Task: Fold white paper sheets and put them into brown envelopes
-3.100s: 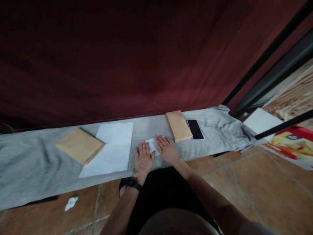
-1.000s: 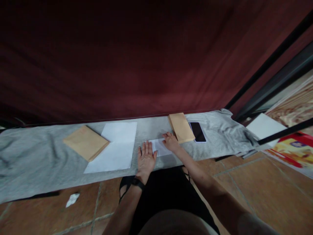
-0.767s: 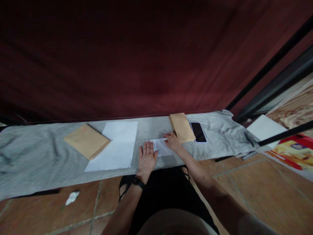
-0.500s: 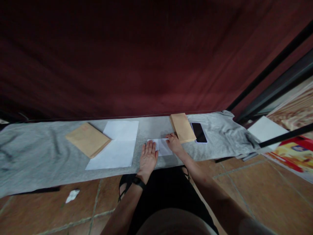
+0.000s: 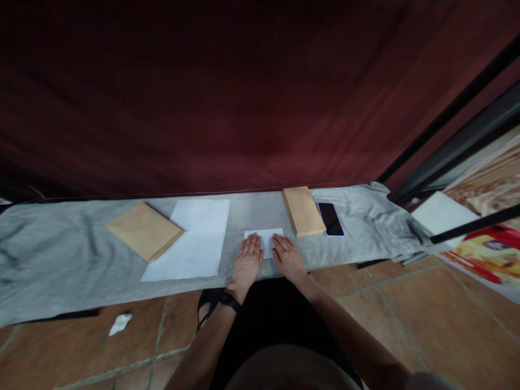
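A small folded white paper [image 5: 266, 238] lies on the grey cloth right in front of me. My left hand [image 5: 246, 261] rests flat on its left part, fingers stretched out. On the right part lies my right hand [image 5: 289, 259], also flat with its fingers extended. Both palms face down, and a strip of the paper shows between them. Just beyond my right hand is a stack of brown envelopes [image 5: 304, 212]. Larger white sheets [image 5: 203, 238] with a crease across them lie to the left of my left hand.
Another pile of brown envelopes [image 5: 144, 230] overlaps the white sheets. A phone [image 5: 331, 219] lies beside the right stack. The grey cloth [image 5: 60, 254] covers a narrow bench against a dark red curtain [image 5: 244, 108]. Black metal bars [image 5: 459, 108] stand at right. A crumpled tissue [image 5: 121, 323] is on the tiled floor.
My right hand has moved from the paper's far right edge, where its fingers were curled, to lie flat on the paper closer to my left hand. My left hand stays in place.
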`<state>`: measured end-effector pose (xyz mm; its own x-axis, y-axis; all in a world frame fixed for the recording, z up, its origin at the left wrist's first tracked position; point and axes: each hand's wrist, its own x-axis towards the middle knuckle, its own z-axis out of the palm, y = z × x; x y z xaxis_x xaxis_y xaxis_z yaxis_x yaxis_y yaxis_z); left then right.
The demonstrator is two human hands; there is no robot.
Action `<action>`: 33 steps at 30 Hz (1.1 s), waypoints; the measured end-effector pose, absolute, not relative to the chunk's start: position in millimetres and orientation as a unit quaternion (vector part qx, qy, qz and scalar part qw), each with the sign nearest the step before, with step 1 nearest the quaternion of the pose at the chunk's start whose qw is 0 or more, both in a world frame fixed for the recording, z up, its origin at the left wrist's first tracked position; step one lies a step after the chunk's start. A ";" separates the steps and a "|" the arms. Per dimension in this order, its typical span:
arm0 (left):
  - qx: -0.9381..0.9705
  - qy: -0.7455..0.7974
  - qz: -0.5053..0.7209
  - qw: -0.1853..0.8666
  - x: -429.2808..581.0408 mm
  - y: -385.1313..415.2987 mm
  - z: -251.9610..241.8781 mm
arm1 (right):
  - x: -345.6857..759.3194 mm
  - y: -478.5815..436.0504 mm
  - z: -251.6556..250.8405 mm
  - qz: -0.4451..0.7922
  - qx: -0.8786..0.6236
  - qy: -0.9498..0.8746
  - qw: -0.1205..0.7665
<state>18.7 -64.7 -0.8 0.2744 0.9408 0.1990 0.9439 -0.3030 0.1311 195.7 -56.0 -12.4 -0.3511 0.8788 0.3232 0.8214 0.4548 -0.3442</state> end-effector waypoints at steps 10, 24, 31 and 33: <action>-0.777 -0.615 -0.135 0.005 16.2 -65.3 -4.5 | 217.3 -96.8 -8.3 0.026 -0.528 -0.828 0.188; -0.752 -0.643 -0.145 0.011 21.9 -76.4 -1.2 | 224.9 -105.6 -11.3 0.020 -0.541 -0.818 0.192; -0.843 -0.521 -0.125 -0.057 64.5 -76.9 4.1 | 226.0 -104.5 -16.5 0.019 -0.535 -0.822 0.194; -0.844 -0.520 -0.120 -0.060 71.3 -73.2 4.5 | 226.1 -104.3 -17.6 0.020 -0.536 -0.822 0.193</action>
<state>71.3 -73.2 4.5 0.4305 0.8915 0.1407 0.8629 -0.4523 0.2255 226.1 -104.3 -17.6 -0.3509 0.8885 0.2957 0.8734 0.4245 -0.2389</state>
